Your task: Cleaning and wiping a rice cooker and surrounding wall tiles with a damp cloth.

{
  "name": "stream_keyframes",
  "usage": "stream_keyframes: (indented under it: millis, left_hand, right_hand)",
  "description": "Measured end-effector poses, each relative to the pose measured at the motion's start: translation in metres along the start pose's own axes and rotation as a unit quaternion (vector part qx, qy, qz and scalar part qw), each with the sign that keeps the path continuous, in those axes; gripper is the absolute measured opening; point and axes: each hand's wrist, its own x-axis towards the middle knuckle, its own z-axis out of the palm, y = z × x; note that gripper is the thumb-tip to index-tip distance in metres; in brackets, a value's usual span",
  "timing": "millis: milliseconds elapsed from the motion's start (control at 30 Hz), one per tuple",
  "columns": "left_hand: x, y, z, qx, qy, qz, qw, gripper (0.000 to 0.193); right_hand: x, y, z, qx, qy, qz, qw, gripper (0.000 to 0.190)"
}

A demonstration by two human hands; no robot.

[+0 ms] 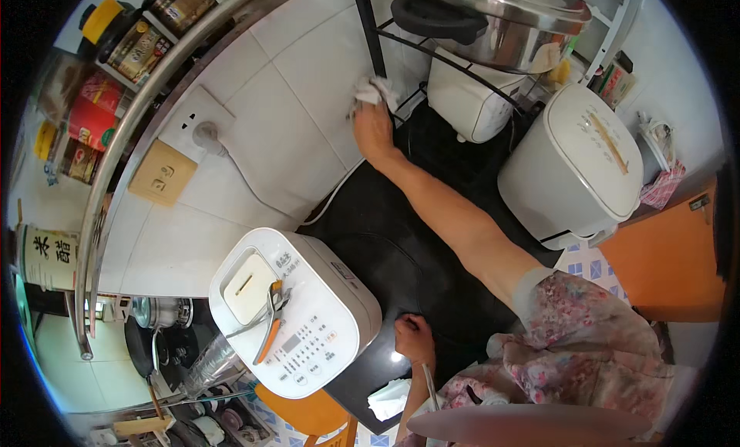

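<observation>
My right hand (373, 129) reaches far over the black countertop (376, 250). It grips a crumpled white cloth or tissue (376, 92) against the white tiled wall (312, 71), beside the black metal rack (370, 36). Curled into a fist, my left hand (414, 337) is at the counter's near part, right of a white rice cooker (324, 331); nothing shows in it. Orange-handled scissors or shears (270, 325) lie on that cooker's lid. A folded white tissue or cloth (389, 399) lies near the counter's corner, just below my left hand.
Under the rack is a white appliance (471, 100); a large steel pot (509, 36) stands on it. A white lidded bin (569, 152) is at right. A plug (208, 136) sits in the wall socket, its cord trailing to the counter. Jars (134, 48) stand behind a metal rail (118, 140).
</observation>
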Motion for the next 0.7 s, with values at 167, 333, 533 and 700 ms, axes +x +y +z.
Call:
stream_keyframes:
  millis: [167, 333, 533, 700]
  left_hand:
    - [0.002, 0.000, 0.012, -0.027, 0.027, 0.040, 0.998, 0.011]
    - [0.004, 0.001, 0.002, -0.006, 0.025, 0.041, 0.999, 0.010]
    - [0.004, 0.003, 0.005, -0.009, 0.034, 0.040, 0.999, 0.010]
    - [0.004, 0.003, 0.007, -0.008, 0.033, 0.043, 0.998, 0.010]
  right_hand:
    - [-0.003, 0.014, -0.001, 0.016, -0.025, 0.148, 0.989, 0.026]
    - [0.085, -0.078, -0.014, 0.100, 0.066, -0.025, 0.992, 0.024]
    - [0.076, -0.039, -0.018, 0.117, 0.049, -0.028, 0.992, 0.032]
    - [-0.009, 0.029, -0.008, 0.020, -0.090, 0.191, 0.977, 0.026]
